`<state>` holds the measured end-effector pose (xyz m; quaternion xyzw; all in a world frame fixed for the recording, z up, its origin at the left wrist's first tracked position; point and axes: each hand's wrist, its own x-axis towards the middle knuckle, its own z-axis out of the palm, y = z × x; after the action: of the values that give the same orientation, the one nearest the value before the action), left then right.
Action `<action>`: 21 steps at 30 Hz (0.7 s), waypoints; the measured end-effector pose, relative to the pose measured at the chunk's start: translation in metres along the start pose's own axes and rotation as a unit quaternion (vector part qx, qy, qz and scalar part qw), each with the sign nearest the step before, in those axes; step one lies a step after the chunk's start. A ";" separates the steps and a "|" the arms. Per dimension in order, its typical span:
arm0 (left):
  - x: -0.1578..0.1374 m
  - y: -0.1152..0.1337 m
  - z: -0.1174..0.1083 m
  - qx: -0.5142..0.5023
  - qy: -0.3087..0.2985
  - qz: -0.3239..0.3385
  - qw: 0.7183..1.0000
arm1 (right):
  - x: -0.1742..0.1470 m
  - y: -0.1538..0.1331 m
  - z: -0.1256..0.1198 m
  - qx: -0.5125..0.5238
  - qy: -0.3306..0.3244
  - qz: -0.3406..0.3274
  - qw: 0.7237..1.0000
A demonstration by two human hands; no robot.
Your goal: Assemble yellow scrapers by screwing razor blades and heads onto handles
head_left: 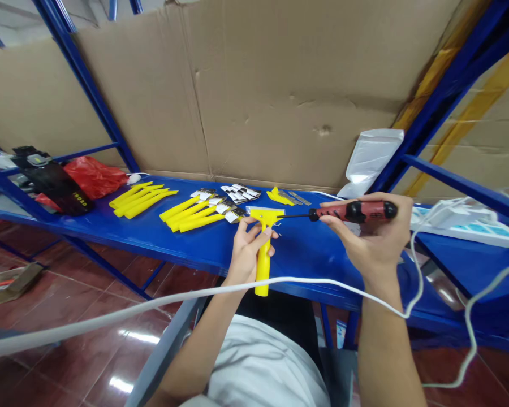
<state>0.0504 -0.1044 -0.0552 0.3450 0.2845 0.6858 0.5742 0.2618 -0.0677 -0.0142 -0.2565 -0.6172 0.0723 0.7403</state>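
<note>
My left hand (248, 249) is closed around a yellow scraper (262, 271), its handle pointing down toward me and its wide head upward. My right hand (375, 237) grips a red and black screwdriver (343, 212), held nearly level. The shaft tip meets the right side of the scraper's head; the screw itself is too small to make out. Left of the head lie several yellow scrapers with white-and-black blade ends (203, 212). Behind them is a group of white-and-black blade pieces (240, 193). Small yellow parts (279, 196) lie just beyond the held scraper.
Several yellow handles (139, 199) lie on the blue shelf (152, 232), near a black device (53, 181) and a red plastic bag (95, 178). A white cable (173, 297) crosses in front of my forearms. Cardboard (258, 96) backs the shelf; a white pouch (373, 158) leans at right.
</note>
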 end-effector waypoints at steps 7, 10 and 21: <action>-0.001 -0.002 -0.002 0.008 -0.025 0.018 0.999 | 0.003 -0.002 -0.001 -0.044 0.061 0.017 0.997; -0.001 -0.003 -0.002 0.011 -0.022 0.029 0.999 | 0.003 -0.004 0.002 -0.018 0.069 0.031 0.997; -0.001 0.000 -0.001 -0.011 -0.020 0.006 1.000 | 0.004 -0.003 0.006 0.005 0.092 0.036 0.995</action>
<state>0.0498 -0.1050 -0.0564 0.3543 0.2634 0.6849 0.5797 0.2563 -0.0674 -0.0086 -0.2800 -0.5366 0.0783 0.7921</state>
